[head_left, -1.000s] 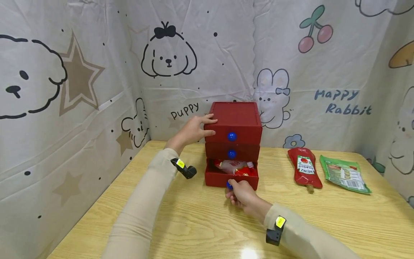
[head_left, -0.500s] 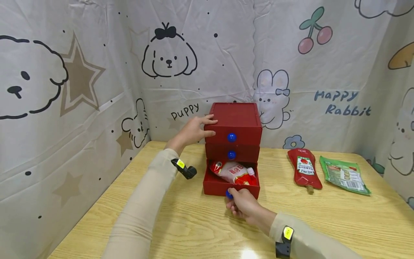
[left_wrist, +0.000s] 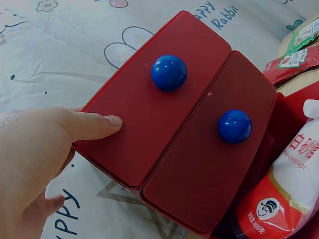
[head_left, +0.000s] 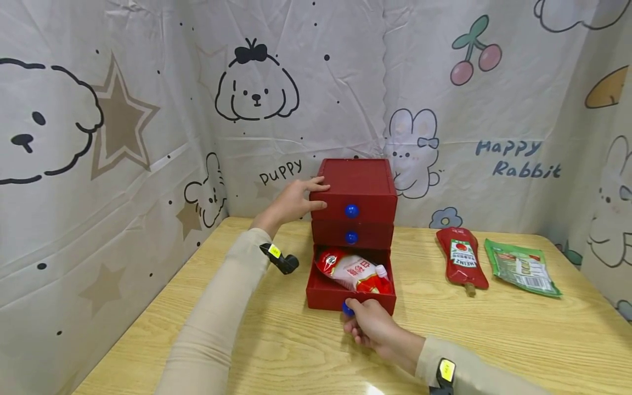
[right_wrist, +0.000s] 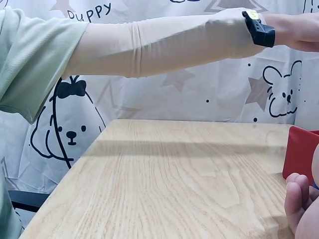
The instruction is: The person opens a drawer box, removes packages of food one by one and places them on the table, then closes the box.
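A red chest of drawers (head_left: 355, 178) with blue knobs stands on the table. My left hand (head_left: 291, 202) rests on its upper left corner. In the left wrist view, the thumb (left_wrist: 97, 125) lies straight against the top drawer's front; the other fingers are mostly hidden. My right hand (head_left: 377, 326) pinches the bottom drawer's blue knob (head_left: 348, 309), which is partly covered by the thumb. That bottom drawer (head_left: 323, 298) is pulled out. Inside lies a red and white bag of sugar (head_left: 353, 270) with a white cap, also seen in the left wrist view.
Right of the chest, a red Heinz ketchup pouch (head_left: 462, 260) and a green packet (head_left: 523, 267) lie on the wooden table (head_left: 276, 345). A patterned cloth (head_left: 340, 99) hangs close behind the chest and along the left side.
The right hand has drawn the bottom drawer farther out toward me, and more of the sugar bag shows. The left hand has stayed on the chest's corner.
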`<action>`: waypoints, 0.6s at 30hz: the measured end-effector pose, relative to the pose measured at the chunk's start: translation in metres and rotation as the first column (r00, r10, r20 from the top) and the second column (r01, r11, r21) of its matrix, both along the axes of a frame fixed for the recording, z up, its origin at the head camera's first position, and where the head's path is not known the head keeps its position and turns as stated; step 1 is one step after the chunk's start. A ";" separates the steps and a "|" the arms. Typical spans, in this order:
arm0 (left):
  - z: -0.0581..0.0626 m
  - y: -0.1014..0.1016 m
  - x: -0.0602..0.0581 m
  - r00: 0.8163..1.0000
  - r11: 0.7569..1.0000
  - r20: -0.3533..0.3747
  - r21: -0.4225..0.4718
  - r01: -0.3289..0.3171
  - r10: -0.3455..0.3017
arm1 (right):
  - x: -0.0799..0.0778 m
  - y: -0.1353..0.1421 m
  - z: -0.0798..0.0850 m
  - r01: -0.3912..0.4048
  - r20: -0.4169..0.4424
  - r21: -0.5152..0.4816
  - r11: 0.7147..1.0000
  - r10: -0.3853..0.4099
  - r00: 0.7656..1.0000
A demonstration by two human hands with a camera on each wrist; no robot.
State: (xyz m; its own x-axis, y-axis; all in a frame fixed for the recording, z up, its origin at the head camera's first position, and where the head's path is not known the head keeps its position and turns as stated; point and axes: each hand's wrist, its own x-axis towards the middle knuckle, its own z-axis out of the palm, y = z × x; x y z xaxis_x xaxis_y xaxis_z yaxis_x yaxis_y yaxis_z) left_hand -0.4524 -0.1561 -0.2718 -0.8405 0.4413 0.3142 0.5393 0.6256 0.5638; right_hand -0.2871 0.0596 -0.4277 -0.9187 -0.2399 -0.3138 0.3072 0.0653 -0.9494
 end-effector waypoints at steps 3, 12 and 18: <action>-0.001 0.000 0.000 1.000 1.000 -0.005 0.003 -0.001 0.001 | 0.002 0.001 -0.001 0.001 0.001 0.007 1.000 -0.001 1.000; 0.000 0.000 0.001 1.000 1.000 0.000 0.007 -0.003 0.003 | 0.014 0.001 0.001 -0.005 0.000 0.033 0.999 0.005 1.000; 0.001 0.001 0.002 1.000 1.000 0.006 0.006 -0.007 0.007 | 0.023 0.003 0.003 -0.033 0.013 0.058 0.998 0.032 0.999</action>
